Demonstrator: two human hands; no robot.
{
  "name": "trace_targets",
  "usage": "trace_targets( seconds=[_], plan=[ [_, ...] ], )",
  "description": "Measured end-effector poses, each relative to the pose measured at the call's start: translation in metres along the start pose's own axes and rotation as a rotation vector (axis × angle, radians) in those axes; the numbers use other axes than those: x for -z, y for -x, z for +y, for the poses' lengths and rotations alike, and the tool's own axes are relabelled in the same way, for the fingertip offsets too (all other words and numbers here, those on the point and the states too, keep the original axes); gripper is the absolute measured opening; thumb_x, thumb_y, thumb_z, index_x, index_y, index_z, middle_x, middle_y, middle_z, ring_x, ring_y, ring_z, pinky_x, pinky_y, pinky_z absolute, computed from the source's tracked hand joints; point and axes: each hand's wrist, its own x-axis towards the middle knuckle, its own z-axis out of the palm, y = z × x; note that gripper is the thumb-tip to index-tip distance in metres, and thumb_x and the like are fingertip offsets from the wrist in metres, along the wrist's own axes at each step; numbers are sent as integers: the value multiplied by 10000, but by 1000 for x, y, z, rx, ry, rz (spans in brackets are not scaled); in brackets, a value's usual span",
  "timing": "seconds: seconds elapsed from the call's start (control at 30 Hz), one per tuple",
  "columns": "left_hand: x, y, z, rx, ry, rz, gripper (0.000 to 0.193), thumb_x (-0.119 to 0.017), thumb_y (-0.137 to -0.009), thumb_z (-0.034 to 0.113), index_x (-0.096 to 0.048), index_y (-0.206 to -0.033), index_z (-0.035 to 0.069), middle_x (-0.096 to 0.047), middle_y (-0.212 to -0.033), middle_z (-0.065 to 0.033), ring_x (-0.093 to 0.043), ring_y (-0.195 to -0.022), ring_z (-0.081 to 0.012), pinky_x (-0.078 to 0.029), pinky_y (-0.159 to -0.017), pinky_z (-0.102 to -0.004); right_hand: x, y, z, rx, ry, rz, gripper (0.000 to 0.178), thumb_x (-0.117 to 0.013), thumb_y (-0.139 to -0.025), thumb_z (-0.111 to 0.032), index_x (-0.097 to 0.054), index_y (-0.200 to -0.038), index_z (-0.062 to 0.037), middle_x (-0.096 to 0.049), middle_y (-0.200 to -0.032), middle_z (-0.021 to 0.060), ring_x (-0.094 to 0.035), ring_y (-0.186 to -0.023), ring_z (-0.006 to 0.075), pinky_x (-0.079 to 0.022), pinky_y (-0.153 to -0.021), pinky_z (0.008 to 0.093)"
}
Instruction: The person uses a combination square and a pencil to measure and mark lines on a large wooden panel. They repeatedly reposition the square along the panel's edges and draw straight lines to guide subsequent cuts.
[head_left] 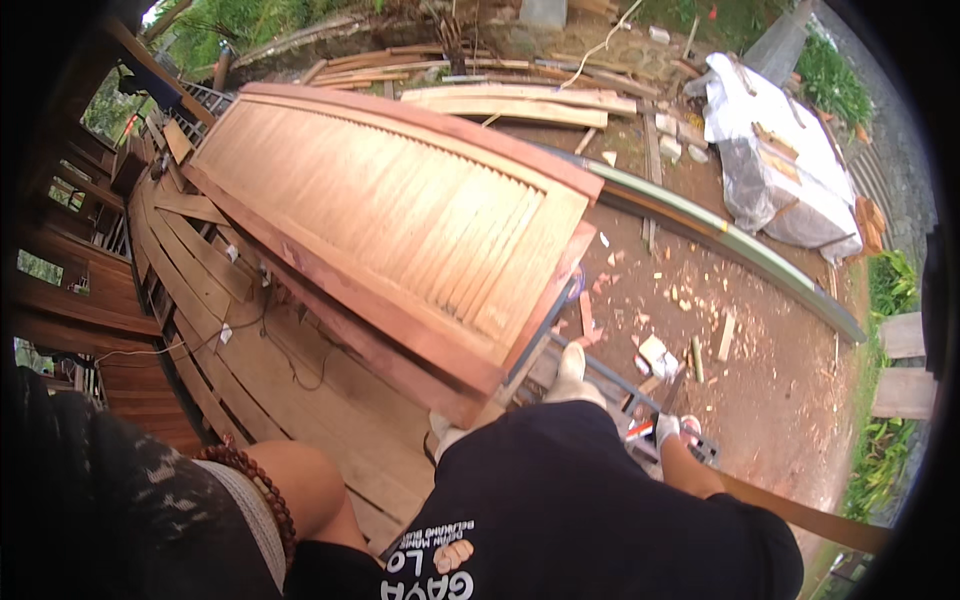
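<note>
Head view: the right hand (667, 430), apparently gloved, sits right of the louvred wooden panel (400, 195), which lies ahead of the black shirt (620, 490); I cannot tell whether either hand grips or spreads.

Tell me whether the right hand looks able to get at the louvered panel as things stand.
Probably yes: the right hand is low, to the right of the near end of the louvered panel, and nothing seems to block the space between; whether it holds something is unclear.
</note>
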Motion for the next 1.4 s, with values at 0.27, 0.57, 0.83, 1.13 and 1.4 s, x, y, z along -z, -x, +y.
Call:
trace_targets(
  seconds=[0.27, 0.57, 0.83, 1.13, 1.4],
  plan=[
    [7, -2, 36, 40, -162, -46, 404, -709, -930, 188, -617, -1263, -21, -678, -1094, -147, -683, -922, -266, -581, -842, -406, -135, 108, -92, 248, 467, -48, 275, -669, -885, -316, -783, -953, -74, -735, -824, 166, -735, -770, 278, -576, -673, 417],
    [1, 17, 16, 31, -125, 40, 374, -675, -949, 193, -625, -1248, -26, -690, -1046, -140, -686, -869, -245, -570, -847, -402, -133, 145, -144, 534, 718, 60, 328, -685, -884, -343, -761, -1014, -51, -738, -866, 151, -742, -809, 269, -566, -722, 446],
    [2, 165, 36, 1070, -113, 485, 346, -623, -974, 135, -616, -1267, -50, -693, -1068, -137, -677, -865, -209, -559, -851, -364, -138, 196, -155, 722, 423, 115, 231, -616, -1001, -206, -695, -1087, -6, -718, -914, 122, -699, -741, 237, -545, -654, 374],
    [-130, 457, 137, 2222, 451, 509, 298, -707, -964, 185, -668, -1206, 14, -720, -1041, -82, -676, -803, -145, -553, -703, -256, -182, 229, -163, 1093, 605, -133, 460, -652, -975, -249, -570, -1351, 5, -593, -1332, 240, -549, -1263, 396, -437, -1074, 451],
    [-203, 513, 113, 2510, 455, 658, 396, -773, -915, 365, -598, -1058, 39, -644, -989, -113, -631, -861, -265, -529, -730, -426, -200, 242, -162, 1222, 505, -219, 234, -615, -996, -179, -708, -1159, -40, -734, -1026, 113, -687, -952, 236, -527, -865, 369]
  ],
)
